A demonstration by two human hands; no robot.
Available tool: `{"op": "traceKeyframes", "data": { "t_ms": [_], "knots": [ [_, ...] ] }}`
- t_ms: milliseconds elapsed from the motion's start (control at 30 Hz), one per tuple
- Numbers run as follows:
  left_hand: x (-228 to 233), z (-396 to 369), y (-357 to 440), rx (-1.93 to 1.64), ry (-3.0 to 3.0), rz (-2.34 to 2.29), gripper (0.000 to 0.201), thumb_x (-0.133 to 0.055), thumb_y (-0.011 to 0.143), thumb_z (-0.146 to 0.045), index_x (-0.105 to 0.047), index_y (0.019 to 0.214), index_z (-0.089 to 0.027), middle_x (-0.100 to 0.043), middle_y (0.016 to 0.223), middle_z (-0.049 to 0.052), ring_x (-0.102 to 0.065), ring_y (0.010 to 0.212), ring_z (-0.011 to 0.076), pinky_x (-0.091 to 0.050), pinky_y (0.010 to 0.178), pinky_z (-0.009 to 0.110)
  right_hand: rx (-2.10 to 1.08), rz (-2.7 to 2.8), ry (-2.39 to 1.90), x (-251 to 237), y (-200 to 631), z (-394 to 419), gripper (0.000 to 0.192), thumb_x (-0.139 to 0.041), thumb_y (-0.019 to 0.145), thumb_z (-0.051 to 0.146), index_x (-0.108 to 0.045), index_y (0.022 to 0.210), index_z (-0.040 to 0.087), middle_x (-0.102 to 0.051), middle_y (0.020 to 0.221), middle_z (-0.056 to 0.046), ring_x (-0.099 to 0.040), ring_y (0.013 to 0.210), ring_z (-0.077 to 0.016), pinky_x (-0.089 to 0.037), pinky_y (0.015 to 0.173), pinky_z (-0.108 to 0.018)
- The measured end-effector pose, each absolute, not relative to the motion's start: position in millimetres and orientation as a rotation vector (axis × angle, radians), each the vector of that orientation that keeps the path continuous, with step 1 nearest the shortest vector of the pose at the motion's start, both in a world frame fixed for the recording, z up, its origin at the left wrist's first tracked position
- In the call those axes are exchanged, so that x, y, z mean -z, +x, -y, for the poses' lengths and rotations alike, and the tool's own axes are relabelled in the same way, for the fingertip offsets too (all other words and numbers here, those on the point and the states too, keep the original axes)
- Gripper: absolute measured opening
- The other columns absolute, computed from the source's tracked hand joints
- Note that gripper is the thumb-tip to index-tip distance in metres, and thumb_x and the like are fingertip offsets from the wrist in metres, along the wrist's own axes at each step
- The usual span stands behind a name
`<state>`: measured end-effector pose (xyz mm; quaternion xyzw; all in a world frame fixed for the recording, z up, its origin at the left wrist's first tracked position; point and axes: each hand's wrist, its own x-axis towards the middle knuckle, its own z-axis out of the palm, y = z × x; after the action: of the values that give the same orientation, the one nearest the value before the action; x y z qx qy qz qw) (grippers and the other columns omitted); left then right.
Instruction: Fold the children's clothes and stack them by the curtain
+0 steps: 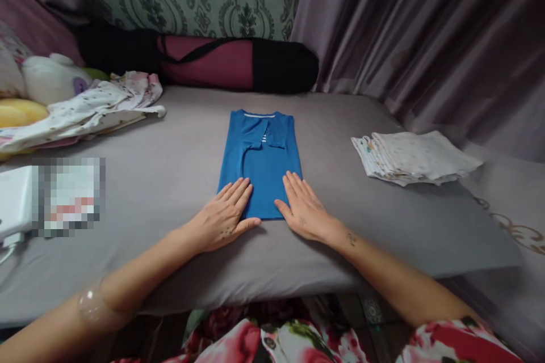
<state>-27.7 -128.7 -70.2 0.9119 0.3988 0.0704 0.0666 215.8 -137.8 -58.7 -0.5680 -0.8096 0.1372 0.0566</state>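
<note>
A blue shirt [266,176] lies face down on the grey sheet, its sides and sleeves folded inward and its collar at the far end. My left hand [230,209] rests flat on the near left corner of the shirt, fingers stretched out. On the near right corner lies my right hand [304,207], also flat, its thumb apart from the fingers. Neither hand grips the cloth. Parts of the shirt's near corners are hidden under my palms.
A stack of folded white cloths [417,156] sits at the right. At the left are a rumpled white patterned cloth [97,105], a plush toy [55,76] and a white device [17,201] with a cable. A black and maroon bolster-shaped bag [208,62] lies along the wall.
</note>
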Motion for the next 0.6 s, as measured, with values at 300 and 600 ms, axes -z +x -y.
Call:
{"op": "traceKeyframes", "data": {
  "t_ms": [300,600],
  "knots": [
    [45.8,133.4,-54.3,-0.276,2.79,-1.145,0.061,-0.042,0.095,-0.056,-0.046,0.138,-0.013,-0.053,0.135,0.019,-0.053,0.122,0.0299,-0.045,0.102,0.044,-0.307,2.488,-1.478,36.7,240.6,164.6,0.053,-0.052,0.094,0.042,-0.049,0.139,0.014,-0.047,0.145,-0.015,-0.042,0.134,-0.028,-0.037,0.112,-0.047],
    [45.1,137.0,-58.9,-0.182,2.982,-0.898,0.032,-0.036,0.101,-0.026,-0.063,0.115,-0.016,-0.066,0.116,0.012,-0.06,0.108,0.024,-0.053,0.091,0.038,-0.1,2.722,-1.227,31.5,254.5,162.1,0.025,-0.049,0.097,0.027,-0.062,0.115,0.015,-0.063,0.117,-0.014,-0.058,0.102,-0.0248,-0.052,0.088,-0.041]
  ]
}}
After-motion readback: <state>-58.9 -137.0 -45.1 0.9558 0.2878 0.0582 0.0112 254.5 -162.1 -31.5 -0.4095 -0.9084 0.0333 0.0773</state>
